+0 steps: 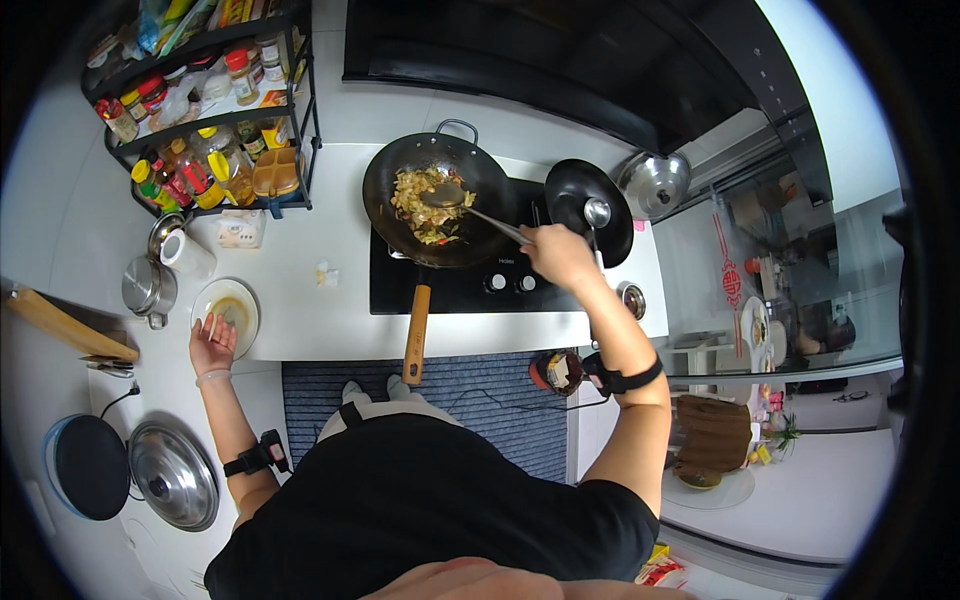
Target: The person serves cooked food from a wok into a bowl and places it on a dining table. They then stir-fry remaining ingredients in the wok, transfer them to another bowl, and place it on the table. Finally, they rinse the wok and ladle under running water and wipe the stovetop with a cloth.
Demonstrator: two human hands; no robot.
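Observation:
My right hand (561,256) grips the handle of a metal wok spatula (491,221). The spatula's head rests among chopped, stir-fried food (420,214) with red bits. That food lies in a black wok (484,232) on the hob, whose wooden handle (416,334) points towards me. On the left, my left hand (213,346) is turned palm up, fingers apart, at the near edge of a white plate (251,300). Some brownish liquid shows in the plate. I see nothing held in that hand.
A black gas hob (450,296) carries the wok and a second black pan (562,187) with a ladle (597,214). A spice rack (300,142), tissue pack (241,229) and metal pot (146,285) stand left. A steel lid (176,480) lies nearer me. The range hood (525,60) overhangs.

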